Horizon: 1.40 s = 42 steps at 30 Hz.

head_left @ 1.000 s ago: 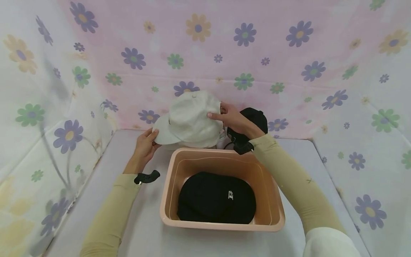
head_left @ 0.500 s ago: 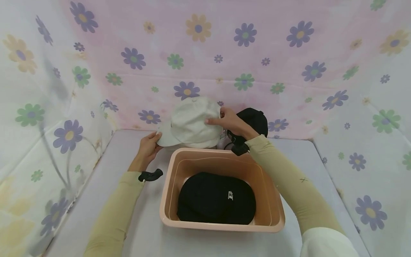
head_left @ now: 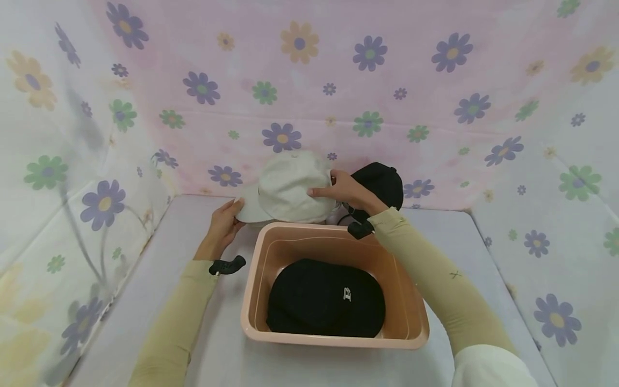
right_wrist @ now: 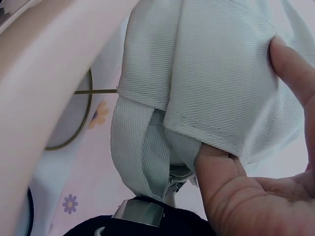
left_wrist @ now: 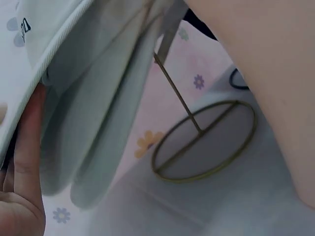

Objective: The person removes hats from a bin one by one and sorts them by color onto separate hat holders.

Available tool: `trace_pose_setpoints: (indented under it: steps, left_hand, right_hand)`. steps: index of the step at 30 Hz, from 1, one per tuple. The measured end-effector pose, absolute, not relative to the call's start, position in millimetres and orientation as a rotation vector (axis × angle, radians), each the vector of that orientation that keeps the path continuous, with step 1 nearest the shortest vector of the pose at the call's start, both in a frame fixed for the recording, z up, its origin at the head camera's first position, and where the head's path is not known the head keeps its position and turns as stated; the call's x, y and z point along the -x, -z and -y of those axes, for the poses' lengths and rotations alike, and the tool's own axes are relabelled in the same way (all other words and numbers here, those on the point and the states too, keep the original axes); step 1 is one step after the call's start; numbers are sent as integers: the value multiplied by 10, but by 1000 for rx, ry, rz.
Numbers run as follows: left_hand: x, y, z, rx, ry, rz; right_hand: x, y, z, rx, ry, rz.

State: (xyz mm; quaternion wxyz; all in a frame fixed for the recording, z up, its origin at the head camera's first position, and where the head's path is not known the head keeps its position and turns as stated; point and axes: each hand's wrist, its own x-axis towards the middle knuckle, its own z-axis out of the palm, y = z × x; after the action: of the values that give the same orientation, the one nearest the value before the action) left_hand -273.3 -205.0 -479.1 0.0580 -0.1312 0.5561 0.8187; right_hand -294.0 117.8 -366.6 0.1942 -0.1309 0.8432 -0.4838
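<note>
A white cap (head_left: 292, 185) is held at the back, its brim pointing left. My left hand (head_left: 224, 223) pinches the brim's edge. At the cap's other end, my right hand (head_left: 350, 191) grips the rear edge, thumb on the outside and fingers tucked under the fabric, as the right wrist view shows. Beneath this cap, the left wrist view shows more pale brims (left_wrist: 108, 162) layered close together. A thin gold wire stand (left_wrist: 178, 93) with a round base rises under the caps; its top is hidden.
A peach plastic bin (head_left: 333, 341) stands in front of the caps, with a black cap (head_left: 319, 295) bearing a silver letter emblem inside. Another black cap (head_left: 384, 183) is at the back right, partly behind the right wrist. Flower-printed cloth (head_left: 338, 64) encloses the table.
The white cap has come down and slightly right, closer over the caps beneath it. Both hands moved with it, keeping their hold. The bin and black caps stayed put.
</note>
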Motion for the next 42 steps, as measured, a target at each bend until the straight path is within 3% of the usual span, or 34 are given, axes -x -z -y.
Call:
trace_pose_setpoints:
  steps: [10,31,42]
  left_hand:
    - [2834,4781,1982,483,-2414,-1812]
    - [2816,4969,1998,372,-2333,-2064]
    - [2890,4875,1994,455,-2344,-1863]
  right_hand:
    - [2961,3713,-1125,297,1415,-2351]
    - [2903,3767,-1083,311,1230,-2501]
    - [2862,3801,-1159,355,1404,-2340]
